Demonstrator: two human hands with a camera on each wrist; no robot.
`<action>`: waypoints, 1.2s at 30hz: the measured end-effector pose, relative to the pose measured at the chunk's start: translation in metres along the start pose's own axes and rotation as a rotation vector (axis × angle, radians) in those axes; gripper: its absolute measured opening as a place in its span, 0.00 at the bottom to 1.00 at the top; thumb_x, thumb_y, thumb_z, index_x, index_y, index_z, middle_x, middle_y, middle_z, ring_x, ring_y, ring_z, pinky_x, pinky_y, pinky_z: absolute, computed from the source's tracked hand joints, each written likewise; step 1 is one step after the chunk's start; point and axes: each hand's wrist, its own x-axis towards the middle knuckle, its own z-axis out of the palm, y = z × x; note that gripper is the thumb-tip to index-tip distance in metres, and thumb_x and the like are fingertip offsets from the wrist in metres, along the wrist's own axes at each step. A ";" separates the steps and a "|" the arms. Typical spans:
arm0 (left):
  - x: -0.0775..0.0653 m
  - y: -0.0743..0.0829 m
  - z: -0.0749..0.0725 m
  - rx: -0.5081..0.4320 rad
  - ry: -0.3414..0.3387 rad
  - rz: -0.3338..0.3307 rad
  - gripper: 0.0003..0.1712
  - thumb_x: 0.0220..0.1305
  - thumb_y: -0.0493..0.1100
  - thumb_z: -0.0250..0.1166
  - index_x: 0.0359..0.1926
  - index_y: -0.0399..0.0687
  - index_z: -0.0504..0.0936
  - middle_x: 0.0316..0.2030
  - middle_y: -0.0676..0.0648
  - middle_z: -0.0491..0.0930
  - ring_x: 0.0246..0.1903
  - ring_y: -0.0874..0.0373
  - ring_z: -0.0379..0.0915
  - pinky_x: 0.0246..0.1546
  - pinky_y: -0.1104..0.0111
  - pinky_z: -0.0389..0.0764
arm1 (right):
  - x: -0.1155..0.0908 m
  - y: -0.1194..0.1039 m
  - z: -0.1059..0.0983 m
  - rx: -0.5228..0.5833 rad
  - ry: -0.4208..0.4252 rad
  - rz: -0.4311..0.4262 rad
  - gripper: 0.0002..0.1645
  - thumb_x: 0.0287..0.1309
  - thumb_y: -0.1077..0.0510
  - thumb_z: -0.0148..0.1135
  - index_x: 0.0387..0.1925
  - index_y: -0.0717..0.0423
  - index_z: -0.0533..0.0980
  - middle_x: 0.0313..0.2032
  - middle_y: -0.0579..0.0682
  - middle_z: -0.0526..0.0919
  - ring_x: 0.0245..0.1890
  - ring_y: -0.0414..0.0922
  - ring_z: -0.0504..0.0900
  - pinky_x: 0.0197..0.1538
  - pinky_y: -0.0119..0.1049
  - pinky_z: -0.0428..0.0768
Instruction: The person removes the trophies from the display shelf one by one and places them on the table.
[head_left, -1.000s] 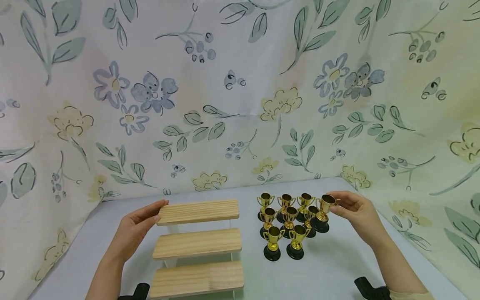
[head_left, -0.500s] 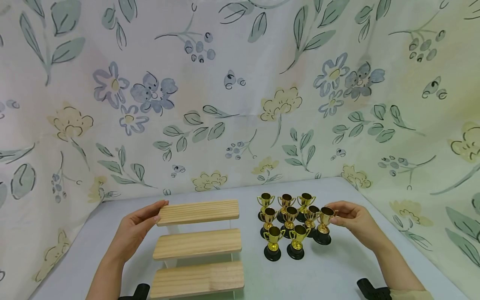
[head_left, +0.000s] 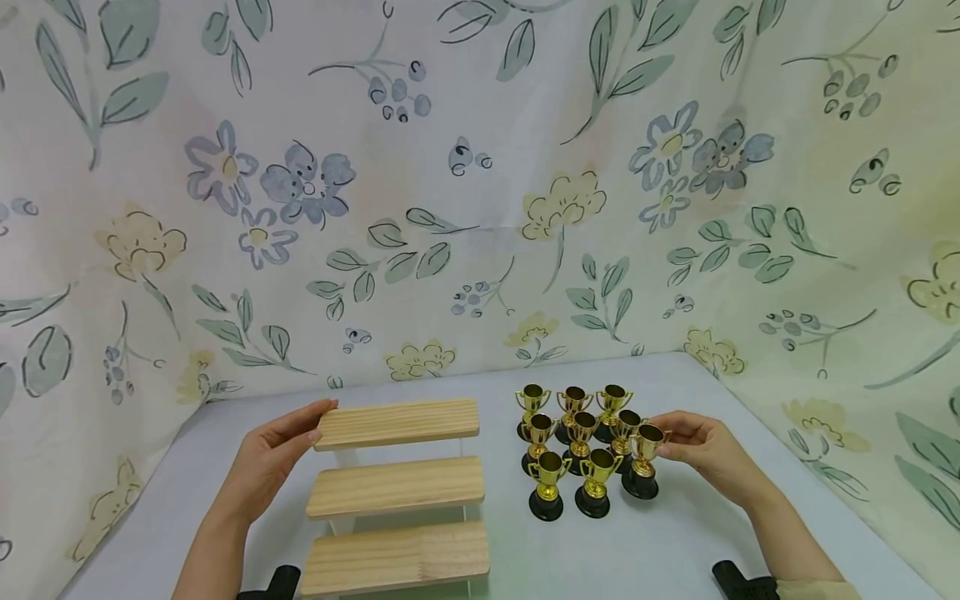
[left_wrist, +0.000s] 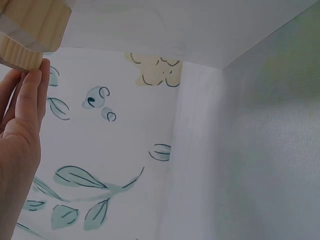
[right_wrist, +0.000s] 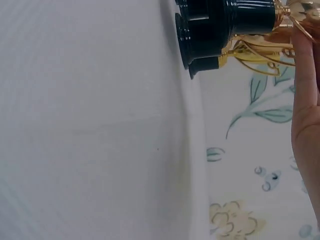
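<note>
My left hand (head_left: 262,471) pinches the left end of the top board (head_left: 397,423) of a three-tier wooden display stand (head_left: 397,487). In the left wrist view its fingers (left_wrist: 31,92) lie against the board's end (left_wrist: 20,54). On the right, my right hand (head_left: 712,458) pinches a small gold trophy cup (head_left: 645,448) with a black base by its right-hand side. That cup is upright beside several similar trophies (head_left: 582,429); whether its base touches the table cannot be told. In the right wrist view black bases (right_wrist: 205,35) show close together, and the hand (right_wrist: 307,110) is partly cut off.
The stand and the grouped trophies share a white-covered table (head_left: 570,558), with a gap between them. A floral cloth (head_left: 480,208) hangs behind and along both sides. Black straps (head_left: 742,581) sit at the wrists.
My right hand has brought the trophy down and toward the front of the table, to the right end of the group. My left hand has stayed on the top board.
</note>
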 end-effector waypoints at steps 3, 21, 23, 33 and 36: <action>0.000 0.000 0.000 -0.001 0.001 0.002 0.27 0.71 0.25 0.48 0.69 0.27 0.62 0.61 0.65 0.78 0.60 0.75 0.73 0.59 0.87 0.72 | 0.000 0.003 0.000 0.006 -0.035 0.013 0.22 0.64 0.73 0.55 0.53 0.50 0.79 0.46 0.34 0.86 0.40 0.31 0.85 0.45 0.30 0.85; 0.000 0.000 -0.001 -0.001 0.001 0.003 0.27 0.71 0.26 0.50 0.69 0.26 0.62 0.61 0.65 0.78 0.61 0.75 0.73 0.60 0.87 0.71 | 0.001 0.010 0.000 0.031 -0.128 0.044 0.23 0.63 0.73 0.55 0.55 0.52 0.79 0.49 0.35 0.86 0.42 0.31 0.85 0.45 0.33 0.86; 0.000 0.000 -0.001 -0.003 0.000 0.007 0.27 0.71 0.27 0.50 0.69 0.26 0.62 0.61 0.65 0.78 0.61 0.74 0.73 0.60 0.86 0.71 | 0.002 0.010 0.000 0.034 -0.135 0.051 0.23 0.63 0.73 0.56 0.55 0.52 0.79 0.49 0.35 0.86 0.42 0.31 0.85 0.46 0.32 0.86; -0.001 0.001 0.000 -0.025 -0.028 0.029 0.27 0.71 0.25 0.48 0.70 0.29 0.63 0.62 0.64 0.78 0.60 0.74 0.73 0.59 0.87 0.72 | 0.000 0.011 -0.001 0.034 -0.139 0.086 0.23 0.64 0.72 0.56 0.55 0.49 0.79 0.49 0.33 0.85 0.43 0.30 0.84 0.45 0.31 0.86; -0.001 0.002 0.000 -0.030 -0.027 0.026 0.27 0.71 0.25 0.47 0.70 0.29 0.63 0.62 0.63 0.78 0.60 0.74 0.73 0.59 0.86 0.73 | 0.000 0.012 -0.002 0.041 -0.138 0.083 0.23 0.64 0.72 0.56 0.54 0.47 0.80 0.49 0.33 0.85 0.44 0.30 0.84 0.45 0.31 0.86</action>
